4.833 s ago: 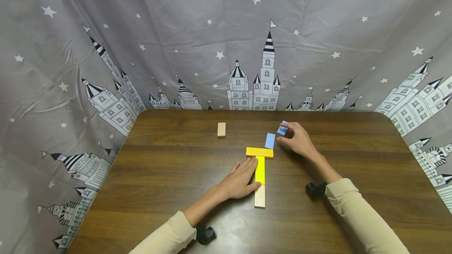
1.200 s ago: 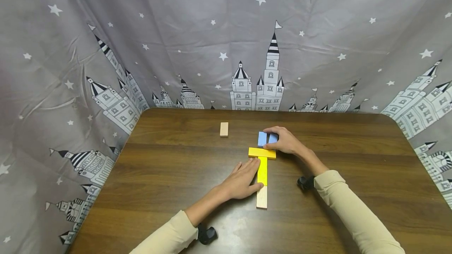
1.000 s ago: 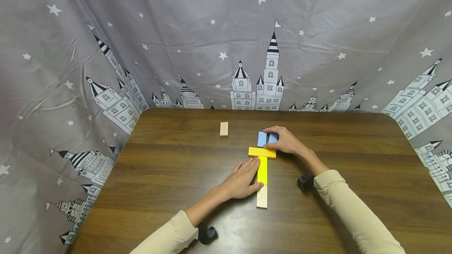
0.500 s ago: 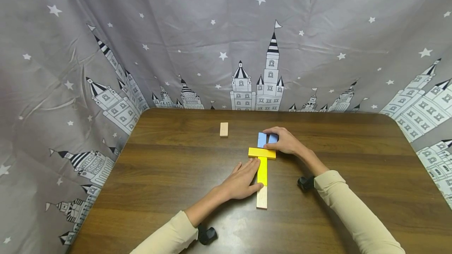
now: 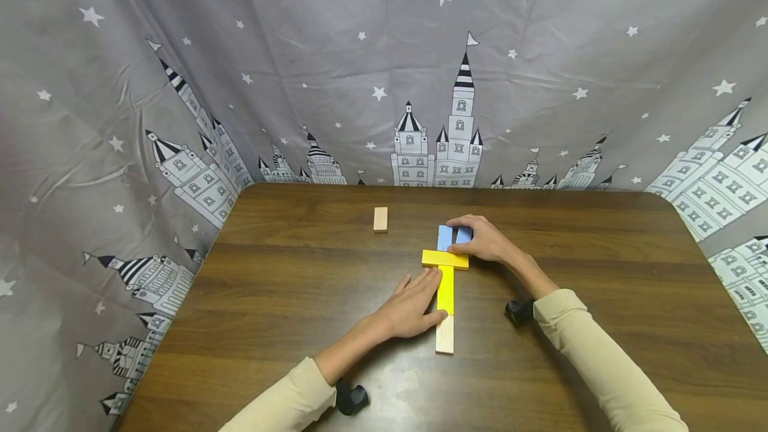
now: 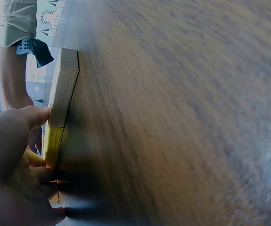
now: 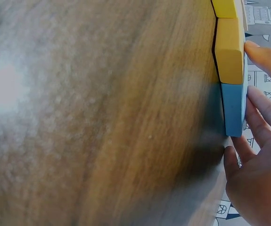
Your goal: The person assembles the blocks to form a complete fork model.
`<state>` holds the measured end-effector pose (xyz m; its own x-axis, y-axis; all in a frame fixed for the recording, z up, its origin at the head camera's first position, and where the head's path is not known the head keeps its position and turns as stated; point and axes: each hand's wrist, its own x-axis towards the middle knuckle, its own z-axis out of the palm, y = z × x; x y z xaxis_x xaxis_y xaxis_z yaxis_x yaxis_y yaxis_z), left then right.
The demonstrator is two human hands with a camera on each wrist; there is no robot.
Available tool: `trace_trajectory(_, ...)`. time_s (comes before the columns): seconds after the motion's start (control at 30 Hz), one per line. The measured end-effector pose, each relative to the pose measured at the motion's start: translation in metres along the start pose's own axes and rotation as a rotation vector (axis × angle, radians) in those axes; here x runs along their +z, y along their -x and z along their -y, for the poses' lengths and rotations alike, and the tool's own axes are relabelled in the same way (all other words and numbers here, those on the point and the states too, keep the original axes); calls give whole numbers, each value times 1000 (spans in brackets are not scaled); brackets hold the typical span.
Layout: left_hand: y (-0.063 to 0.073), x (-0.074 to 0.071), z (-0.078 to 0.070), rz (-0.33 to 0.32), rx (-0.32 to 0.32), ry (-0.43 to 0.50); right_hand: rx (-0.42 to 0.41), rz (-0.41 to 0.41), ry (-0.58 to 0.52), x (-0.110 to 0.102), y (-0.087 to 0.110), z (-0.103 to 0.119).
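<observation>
In the head view, my left hand (image 5: 408, 309) lies flat on the table with its fingers along the left side of the yellow block (image 5: 446, 291). Its thumb rests where the yellow block meets the plain wooden block (image 5: 445, 335). Across the far end of the yellow block lies an orange-yellow block (image 5: 445, 259). Just behind that are a left blue block (image 5: 445, 237) and a right blue block (image 5: 464, 236), with a narrow gap between them. My right hand (image 5: 485, 239) reaches round the right blue block, thumb at the near end and fingers at the far end, partly covering it.
Another plain wooden block (image 5: 381, 220) lies apart, near the back edge of the brown table (image 5: 288, 272). A grey curtain (image 5: 336, 72) printed with castles and stars hangs behind and beside the table.
Since the oldest frame, my right hand has moved left and the blue blocks now sit side by side behind the orange-yellow one. Over the last second, hands and blocks look still.
</observation>
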<state>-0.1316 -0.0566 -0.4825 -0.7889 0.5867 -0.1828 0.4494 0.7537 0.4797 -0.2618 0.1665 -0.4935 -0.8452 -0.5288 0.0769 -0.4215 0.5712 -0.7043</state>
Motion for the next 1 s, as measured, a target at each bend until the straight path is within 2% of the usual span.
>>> trace_trajectory(0.3,0,-1,-1,2,2,-4,13,1,2,-1,2,0)
trace_trajectory(0.53,0,-2,-2,1,3,-3,5,-56,14,0,6,2)
trace_trajectory(0.73,0,-1,-1,0,3,-8,-29,-89,150,0,15,7)
trace_trajectory(1.0,0,0,-1,-1,-4,-20,-106,-38,348,2,28,14)
